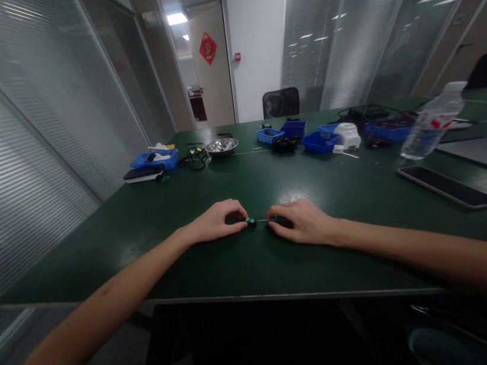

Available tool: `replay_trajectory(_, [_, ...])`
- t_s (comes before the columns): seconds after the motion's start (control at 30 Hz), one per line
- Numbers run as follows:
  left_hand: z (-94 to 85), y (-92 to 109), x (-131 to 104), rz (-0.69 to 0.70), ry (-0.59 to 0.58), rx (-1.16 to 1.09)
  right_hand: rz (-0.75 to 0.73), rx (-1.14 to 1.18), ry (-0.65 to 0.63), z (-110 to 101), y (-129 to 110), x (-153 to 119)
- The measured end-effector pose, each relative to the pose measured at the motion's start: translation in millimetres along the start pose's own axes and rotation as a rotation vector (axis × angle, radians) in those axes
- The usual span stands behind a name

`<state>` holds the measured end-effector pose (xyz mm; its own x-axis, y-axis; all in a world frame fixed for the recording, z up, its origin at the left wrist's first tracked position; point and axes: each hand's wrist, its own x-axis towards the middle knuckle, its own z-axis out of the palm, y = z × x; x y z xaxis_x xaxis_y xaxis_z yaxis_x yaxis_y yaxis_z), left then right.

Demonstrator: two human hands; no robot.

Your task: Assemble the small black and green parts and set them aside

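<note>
My left hand (218, 220) rests on the dark green table (192, 273), its thumb and fingers pinching a small green part (251, 222). The part looks like a little circuit board, too small to make out fully. To the right, my right hand (303, 221) is closed around the dark handle of a thin screwdriver-like tool (281, 221). Its metal shaft points left at the green part, with the tip close to it; whether they touch I cannot tell.
A phone (448, 186) and a tilted plastic bottle (435, 121) are on the right. Along the back are a metal bowl (221, 147), blue bins (321, 141), black cables (196, 157), a white object (347, 135) and a dark notebook (143, 173).
</note>
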<state>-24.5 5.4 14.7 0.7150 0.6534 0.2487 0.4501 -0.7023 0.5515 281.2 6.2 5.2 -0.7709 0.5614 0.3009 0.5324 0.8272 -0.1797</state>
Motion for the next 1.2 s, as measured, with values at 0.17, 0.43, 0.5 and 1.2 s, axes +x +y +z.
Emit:
replay_trajectory(0.17, [-0.5,0.6,-0.6,-0.001,-0.004,0.001,-0.018,-0.001,0.002,1.5,0.9,-0.4])
replay_trajectory(0.43, [4.1,-2.6,0.5,0.026,-0.016,-0.015,-0.079,0.021,-0.039,-0.1,-0.9,1.1])
replay_trajectory(0.5, [5.6,-1.5,1.1,0.031,-0.02,-0.021,-0.094,0.008,-0.043,-0.2,-0.8,1.1])
replay_trajectory(1.2, [19.4,6.0,8.7,0.013,-0.009,-0.116,-0.162,-0.052,-0.041,2.2,-0.8,0.7])
